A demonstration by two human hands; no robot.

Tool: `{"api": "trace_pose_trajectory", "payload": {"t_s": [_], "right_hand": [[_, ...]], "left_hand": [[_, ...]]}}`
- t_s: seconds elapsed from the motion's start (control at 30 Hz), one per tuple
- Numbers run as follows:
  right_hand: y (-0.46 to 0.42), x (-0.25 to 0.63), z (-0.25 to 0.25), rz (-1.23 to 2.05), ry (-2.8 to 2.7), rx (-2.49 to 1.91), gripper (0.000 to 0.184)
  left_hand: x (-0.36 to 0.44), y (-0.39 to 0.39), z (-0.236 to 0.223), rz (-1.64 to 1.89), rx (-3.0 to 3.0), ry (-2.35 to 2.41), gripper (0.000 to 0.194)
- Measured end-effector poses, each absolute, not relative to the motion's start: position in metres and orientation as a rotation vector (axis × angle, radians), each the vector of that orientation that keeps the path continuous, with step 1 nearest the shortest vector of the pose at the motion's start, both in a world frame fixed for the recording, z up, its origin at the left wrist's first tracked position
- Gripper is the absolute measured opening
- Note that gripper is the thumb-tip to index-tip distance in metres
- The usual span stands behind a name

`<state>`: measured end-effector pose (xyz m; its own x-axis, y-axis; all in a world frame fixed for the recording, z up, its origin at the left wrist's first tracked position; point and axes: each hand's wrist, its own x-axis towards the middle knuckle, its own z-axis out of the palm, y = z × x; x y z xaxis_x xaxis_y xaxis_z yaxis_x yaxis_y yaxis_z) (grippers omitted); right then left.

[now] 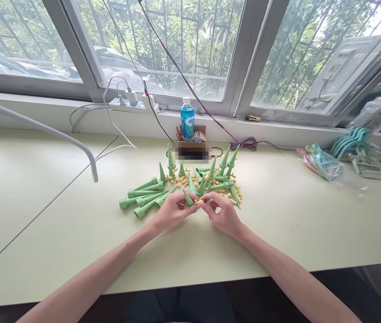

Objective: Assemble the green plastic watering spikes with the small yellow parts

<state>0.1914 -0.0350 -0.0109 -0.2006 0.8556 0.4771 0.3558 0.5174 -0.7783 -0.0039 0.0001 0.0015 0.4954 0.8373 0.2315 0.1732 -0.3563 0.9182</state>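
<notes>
My left hand (174, 208) is closed around a green plastic spike (187, 197) with a pointed tip, tilted up to the left. Between the fingertips of both hands sits a small yellow valve piece (198, 202), pinched by my right hand (222, 212) against the side of the spike. Whether it is seated in the spike I cannot tell. Just beyond my hands lies a heap of small yellow valve pieces (183, 180). Green spikes stand and lie among them, such as an upright one (171, 163). Several more green spikes (146, 208) lie at the left of my left hand.
Behind the heap, a small cardboard box (203, 131) holds a blue-liquid bottle (187, 120). A coiled red-blue cable (248, 143) lies right of it. Plastic hangers (351, 142) and bagged items (326, 166) are at far right. A white bent tube (66, 134) crosses the left side.
</notes>
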Motion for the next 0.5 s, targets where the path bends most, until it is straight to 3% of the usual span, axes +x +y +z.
{"api": "trace_pose_trajectory", "payload": {"t_s": [0.5], "right_hand": [[-0.0322, 0.1924, -0.0154, 0.598, -1.834, -1.069, 0.025]], "left_hand": [[-0.0057, 0.0013, 0.0003, 0.899, 1.984, 0.877, 0.029]]}}
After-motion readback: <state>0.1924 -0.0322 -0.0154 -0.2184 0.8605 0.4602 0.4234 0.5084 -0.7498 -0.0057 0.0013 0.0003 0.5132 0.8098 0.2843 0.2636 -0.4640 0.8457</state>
